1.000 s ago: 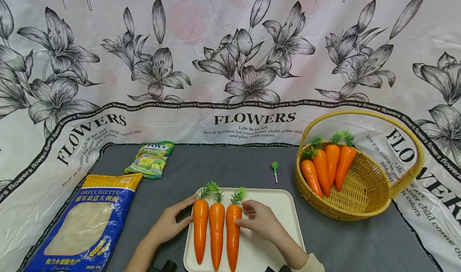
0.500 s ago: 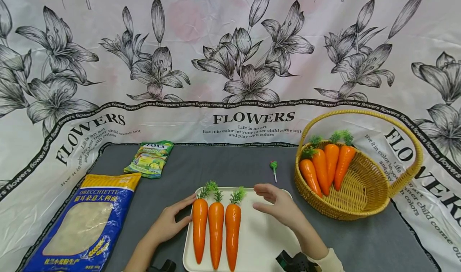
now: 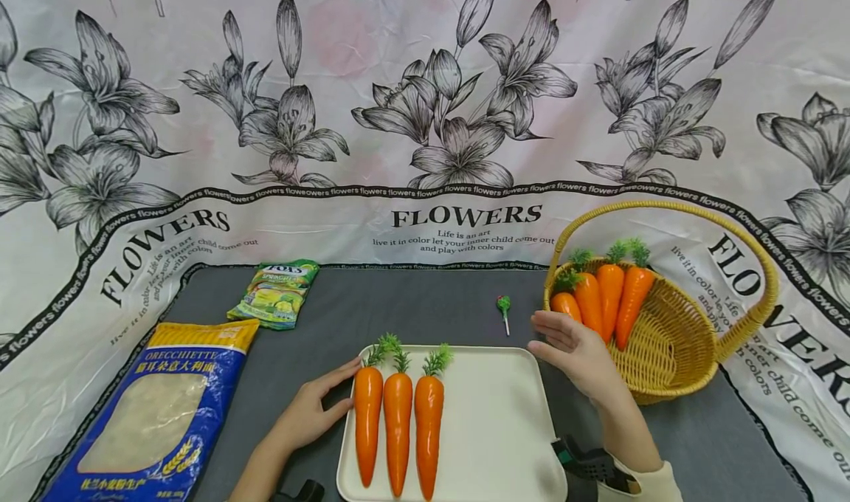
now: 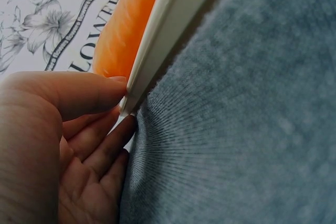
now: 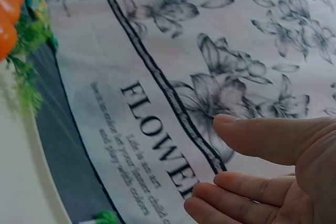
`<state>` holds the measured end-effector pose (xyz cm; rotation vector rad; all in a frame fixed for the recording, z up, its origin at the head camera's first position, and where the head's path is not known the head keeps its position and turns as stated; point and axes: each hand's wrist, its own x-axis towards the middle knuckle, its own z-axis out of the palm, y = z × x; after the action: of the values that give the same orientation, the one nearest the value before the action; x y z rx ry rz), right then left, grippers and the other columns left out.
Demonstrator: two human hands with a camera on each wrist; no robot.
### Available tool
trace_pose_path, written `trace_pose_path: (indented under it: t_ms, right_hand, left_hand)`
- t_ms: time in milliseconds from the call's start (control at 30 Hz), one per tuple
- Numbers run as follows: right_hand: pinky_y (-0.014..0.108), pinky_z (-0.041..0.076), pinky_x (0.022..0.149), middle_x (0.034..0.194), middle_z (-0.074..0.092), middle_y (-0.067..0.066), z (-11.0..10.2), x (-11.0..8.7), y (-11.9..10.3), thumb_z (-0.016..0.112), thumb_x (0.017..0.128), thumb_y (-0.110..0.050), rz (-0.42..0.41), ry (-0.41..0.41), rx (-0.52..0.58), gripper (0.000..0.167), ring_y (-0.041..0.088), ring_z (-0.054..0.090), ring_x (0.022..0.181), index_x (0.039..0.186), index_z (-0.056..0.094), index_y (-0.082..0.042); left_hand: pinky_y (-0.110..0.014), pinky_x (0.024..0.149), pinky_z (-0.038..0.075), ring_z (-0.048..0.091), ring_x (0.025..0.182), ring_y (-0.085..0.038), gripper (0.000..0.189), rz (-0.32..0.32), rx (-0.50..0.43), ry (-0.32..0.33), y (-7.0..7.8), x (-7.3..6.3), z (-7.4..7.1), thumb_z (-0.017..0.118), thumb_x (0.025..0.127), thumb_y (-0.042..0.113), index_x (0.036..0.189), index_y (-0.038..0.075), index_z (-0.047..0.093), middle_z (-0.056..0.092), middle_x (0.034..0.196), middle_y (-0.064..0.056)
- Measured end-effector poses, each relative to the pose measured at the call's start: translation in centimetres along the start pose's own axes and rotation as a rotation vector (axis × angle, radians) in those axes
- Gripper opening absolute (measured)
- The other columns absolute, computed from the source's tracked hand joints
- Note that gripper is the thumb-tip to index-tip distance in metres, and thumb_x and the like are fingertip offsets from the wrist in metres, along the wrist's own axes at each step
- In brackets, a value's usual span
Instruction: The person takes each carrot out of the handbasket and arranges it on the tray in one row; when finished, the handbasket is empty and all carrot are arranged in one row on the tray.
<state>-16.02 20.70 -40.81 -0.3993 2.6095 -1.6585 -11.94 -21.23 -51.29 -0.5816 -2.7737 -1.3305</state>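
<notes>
Three orange carrots with green tops, the middle one (image 3: 398,432) among them, lie side by side on the left half of a cream tray (image 3: 494,421). My left hand (image 3: 312,412) rests at the tray's left edge, beside the leftmost carrot (image 3: 368,424); in the left wrist view its thumb touches the tray rim (image 4: 157,30). My right hand (image 3: 581,354), holding nothing, is raised between the tray and a yellow wicker basket (image 3: 671,373). Its fingers are spread from the thumb, overlapping the basket's near left side. Several carrots (image 3: 634,306) stand leaning inside the basket.
A lollipop (image 3: 504,311) with a green wrapper lies behind the tray. On the left are a blue and yellow orecchiette bag (image 3: 153,413) and a green candy packet (image 3: 275,294). A flower-printed cloth (image 3: 465,118) rises behind the grey table surface (image 3: 398,303).
My right hand has left the rightmost carrot on the tray and moved right and away, up to the basket. The left hand and the three carrots have stayed in place.
</notes>
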Motion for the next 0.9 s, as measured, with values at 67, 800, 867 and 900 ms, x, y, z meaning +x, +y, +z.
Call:
trace_pose_path:
  t_ms: [67,800,867,900]
  right_hand:
    - [0.004,0.040,0.090,0.134,0.051,0.024,-0.9,-0.2,0.1,0.065,0.091,-0.020,0.011,0.035,-0.011,0.053,0.016,0.056,0.119,0.135,0.046,0.004]
    - [0.001,0.042,0.073,0.102,0.047,-0.036,-10.2,-0.7,2.7,0.062,0.092,-0.029,0.153,0.263,-0.094,0.061,-0.021,0.049,0.093,0.142,0.039,0.000]
    - [0.001,0.042,0.072,0.101,0.047,-0.036,-11.0,-0.1,2.8,0.062,0.092,-0.030,0.166,0.266,-0.089,0.064,-0.021,0.049,0.091,0.143,0.038,0.001]
    - [0.001,0.041,0.072,0.100,0.046,-0.036,-11.4,0.3,2.9,0.062,0.092,-0.032,0.177,0.268,-0.099,0.067,-0.021,0.048,0.090,0.143,0.037,0.002]
  left_hand:
    - [-0.049,0.103,0.041,0.044,0.132,-0.025,0.050,0.002,0.003,0.002,0.0,0.0,0.0,0.061,0.092,0.031,0.139,0.018,0.050,0.045,0.146,0.002]
    - [-0.049,0.103,0.041,0.045,0.132,-0.025,0.050,0.019,-0.002,0.009,0.2,0.1,-0.2,0.063,0.092,0.030,0.139,0.017,0.051,0.046,0.145,0.002]
    - [-0.049,0.103,0.041,0.045,0.132,-0.025,0.050,0.017,0.002,0.011,0.2,0.1,-0.1,0.063,0.092,0.030,0.139,0.018,0.051,0.046,0.145,0.002]
    - [-0.049,0.103,0.041,0.045,0.132,-0.025,0.050,0.015,0.001,0.011,0.1,0.0,-0.1,0.063,0.092,0.030,0.139,0.018,0.051,0.046,0.145,0.002]
